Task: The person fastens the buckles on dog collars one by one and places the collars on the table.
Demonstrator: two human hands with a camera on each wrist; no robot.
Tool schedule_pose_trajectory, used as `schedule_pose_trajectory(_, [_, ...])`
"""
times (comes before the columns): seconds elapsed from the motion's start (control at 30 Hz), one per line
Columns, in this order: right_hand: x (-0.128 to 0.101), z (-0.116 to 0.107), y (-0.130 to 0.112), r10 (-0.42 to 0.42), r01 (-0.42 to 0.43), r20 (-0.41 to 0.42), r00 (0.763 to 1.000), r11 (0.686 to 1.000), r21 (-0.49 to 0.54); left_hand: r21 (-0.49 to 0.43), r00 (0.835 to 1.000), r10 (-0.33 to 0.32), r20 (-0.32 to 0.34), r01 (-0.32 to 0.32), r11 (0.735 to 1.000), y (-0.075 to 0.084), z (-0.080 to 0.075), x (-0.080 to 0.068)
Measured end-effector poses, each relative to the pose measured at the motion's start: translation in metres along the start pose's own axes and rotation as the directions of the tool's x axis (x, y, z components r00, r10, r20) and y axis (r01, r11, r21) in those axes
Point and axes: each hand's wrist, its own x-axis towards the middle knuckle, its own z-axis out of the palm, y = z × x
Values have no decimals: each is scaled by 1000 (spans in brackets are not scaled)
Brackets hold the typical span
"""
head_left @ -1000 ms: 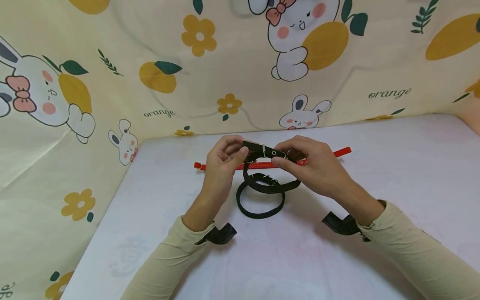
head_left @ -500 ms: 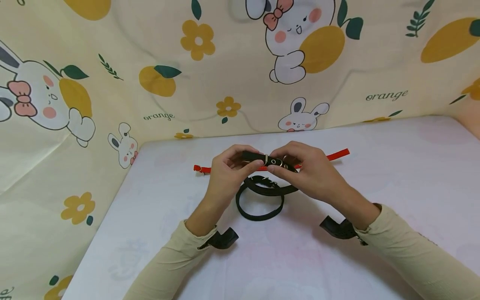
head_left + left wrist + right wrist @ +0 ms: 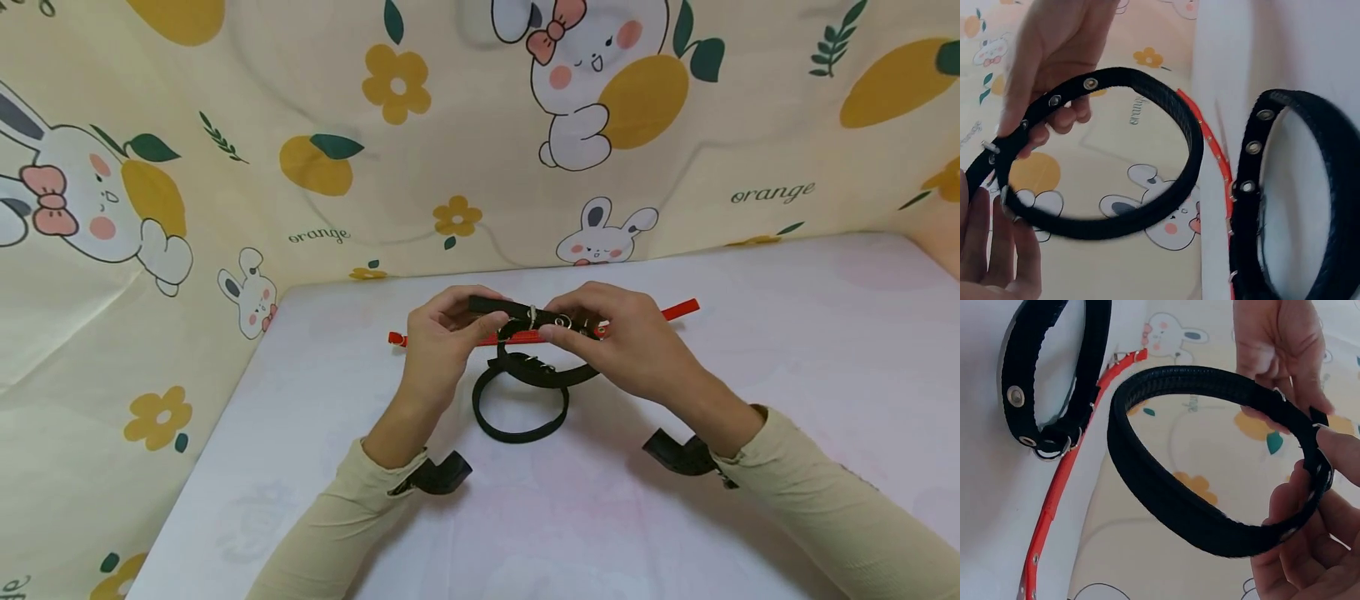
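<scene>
A black collar with metal eyelets (image 3: 551, 379) is held up as a buckled loop between both hands. My left hand (image 3: 442, 342) pinches the strap's free end near the buckle. At the other side of the buckle my right hand (image 3: 633, 337) grips the band between thumb and fingers. The held collar's loop (image 3: 1110, 228) hangs round in the left wrist view, and the hands partly cover its buckle. Below it a second black collar (image 3: 517, 436) lies on the table, closed in a ring. Behind the hands, a red collar (image 3: 682, 309) lies stretched out straight, its middle partly hidden.
A white-covered table (image 3: 525, 517) carries the collars. Behind and to the left rises a cream cloth (image 3: 405, 175) printed with rabbits, flowers and oranges. Black straps with cameras (image 3: 442, 475) sit at both wrists, under beige sleeves (image 3: 832, 500).
Both hands dipped slightly with the collar, the left thumb moving in over the strap. Since then the left hand has drawn back left, and more of the strap's end shows.
</scene>
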Motion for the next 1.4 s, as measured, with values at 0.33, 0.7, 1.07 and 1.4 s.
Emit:
schedule_pose_trajectory(0.33, [1,-4,2,3,-3,-44,999,1000,1,-25,997,5,-82,-7,1000,9,-9,3])
schedule_pose_trajectory(0.7, [-3,0,0,23,-14,-113,993,997,78,-83,994,-88,66,93,992,-5,5,-3])
schedule_pose_trajectory(1.07, [-2,4,-4,72,-70,-10,997,986,150,-52,995,-97,8,98,994,-4,11,-6])
schedule_pose_trajectory(1.4, [1,3,-1,167,-157,-25,986,961,229,-15,994,-107,17,107,994,-4,11,-5])
